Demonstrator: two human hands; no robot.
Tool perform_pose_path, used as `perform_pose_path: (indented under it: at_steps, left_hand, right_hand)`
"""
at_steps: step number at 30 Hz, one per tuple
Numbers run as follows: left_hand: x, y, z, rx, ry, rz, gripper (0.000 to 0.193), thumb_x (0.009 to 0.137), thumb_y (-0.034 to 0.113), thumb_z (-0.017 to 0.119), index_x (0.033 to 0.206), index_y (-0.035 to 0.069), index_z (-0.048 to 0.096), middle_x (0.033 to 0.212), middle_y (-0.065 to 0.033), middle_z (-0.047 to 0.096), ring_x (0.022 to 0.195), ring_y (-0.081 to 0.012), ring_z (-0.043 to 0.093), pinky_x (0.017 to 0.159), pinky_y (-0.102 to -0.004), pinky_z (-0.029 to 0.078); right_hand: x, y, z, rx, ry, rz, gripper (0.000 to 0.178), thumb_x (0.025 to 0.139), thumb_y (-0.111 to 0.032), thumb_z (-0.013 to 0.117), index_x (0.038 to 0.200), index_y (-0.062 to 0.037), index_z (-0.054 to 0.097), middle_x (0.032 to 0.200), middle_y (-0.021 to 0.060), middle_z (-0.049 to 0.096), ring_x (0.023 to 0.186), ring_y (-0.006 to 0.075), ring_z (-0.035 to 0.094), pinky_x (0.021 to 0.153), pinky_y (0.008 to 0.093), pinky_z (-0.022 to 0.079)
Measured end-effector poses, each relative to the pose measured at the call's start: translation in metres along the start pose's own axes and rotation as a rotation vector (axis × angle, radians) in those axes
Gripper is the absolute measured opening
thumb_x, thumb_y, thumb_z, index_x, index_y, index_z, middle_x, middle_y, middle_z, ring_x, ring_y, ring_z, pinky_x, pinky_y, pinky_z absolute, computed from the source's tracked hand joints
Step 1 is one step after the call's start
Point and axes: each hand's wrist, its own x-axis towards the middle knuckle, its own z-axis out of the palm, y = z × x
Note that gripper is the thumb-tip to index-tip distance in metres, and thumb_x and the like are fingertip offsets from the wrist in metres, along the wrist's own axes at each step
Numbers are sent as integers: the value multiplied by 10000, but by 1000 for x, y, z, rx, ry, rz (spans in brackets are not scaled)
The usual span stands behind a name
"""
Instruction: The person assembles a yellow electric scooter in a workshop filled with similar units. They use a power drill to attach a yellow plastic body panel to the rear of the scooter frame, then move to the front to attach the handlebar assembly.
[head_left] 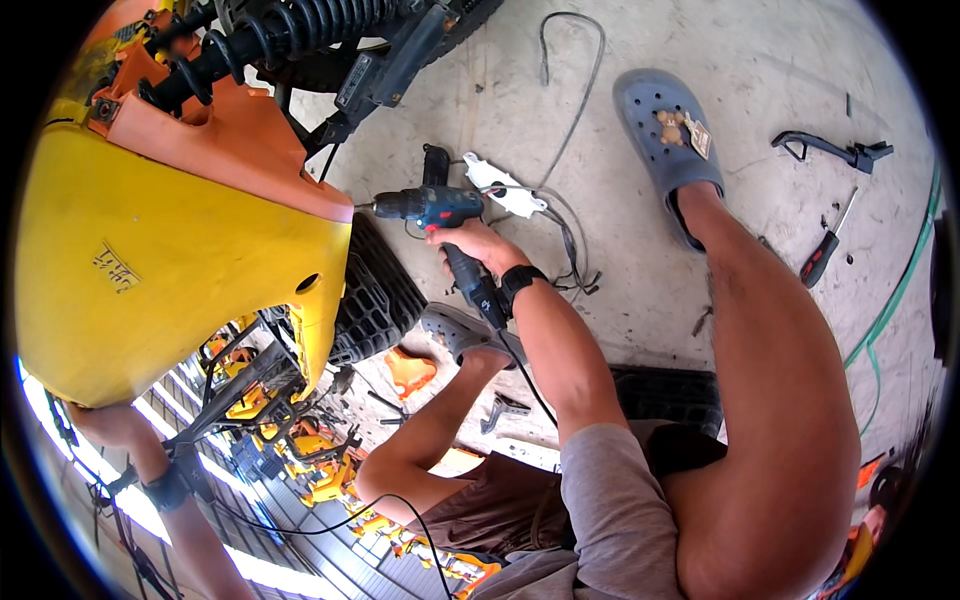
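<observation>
A corded power drill point(436, 207) is in my right hand point(472, 243), whose fingers wrap round its grip. The drill lies level, its chuck pointing left and its thin bit close to the corner of the orange trim point(235, 150). Whether the bit touches the trim I cannot tell. That trim runs along the top of a large yellow body panel point(170, 260). At the panel's lower left edge is my left hand point(108, 426), its fingers hidden behind the panel.
A black coil-spring shock absorber point(285, 30) rises above the trim. Near the drill lie a white plate-like part point(505, 185) and a grey cable point(590, 90). Right of my shod foot point(665, 130) are a screwdriver point(822, 255), a black bracket point(830, 148) and a green hose point(905, 285).
</observation>
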Motion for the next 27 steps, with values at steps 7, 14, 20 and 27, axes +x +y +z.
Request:
perform_pose_path:
  at_steps: [7, 14, 20, 27]
  left_hand:
    - [-6, -6, 4, -36, 9, 35, 463, 915, 333, 323, 1181, 20, 538, 1048, -129, 603, 856, -236, 638, 637, -288, 538]
    - [-4, -7, 2, 101, 19, 134, 497, 922, 358, 277, 1208, 32, 520, 1024, -121, 606, 802, -219, 648, 558, -248, 524]
    - [-1, -4, -1, 154, 18, 199, 525, 928, 381, 244, 1230, 40, 504, 1008, -118, 607, 764, -209, 655, 501, -220, 516]
    - [-1, -16, 0, 177, 12, 210, 452, 917, 291, 301, 1210, 18, 511, 976, -129, 610, 753, -215, 643, 530, -242, 511]
  right_hand:
    - [4, -3, -5, -37, 21, 56, 251, 733, -233, 708, 881, -65, 595, 677, 35, 567, 517, 148, 568, 459, 300, 475]
    - [6, -12, -4, -96, 31, 46, 304, 707, -271, 730, 885, -51, 622, 683, 44, 582, 528, 155, 579, 466, 293, 460]
    - [12, -13, -11, -148, 28, 53, 320, 713, -282, 726, 887, -55, 582, 675, 31, 572, 529, 143, 580, 462, 289, 481]
    - [6, -25, -9, -239, 55, 21, 341, 665, -308, 749, 837, -40, 625, 664, 72, 607, 531, 167, 587, 491, 294, 473]
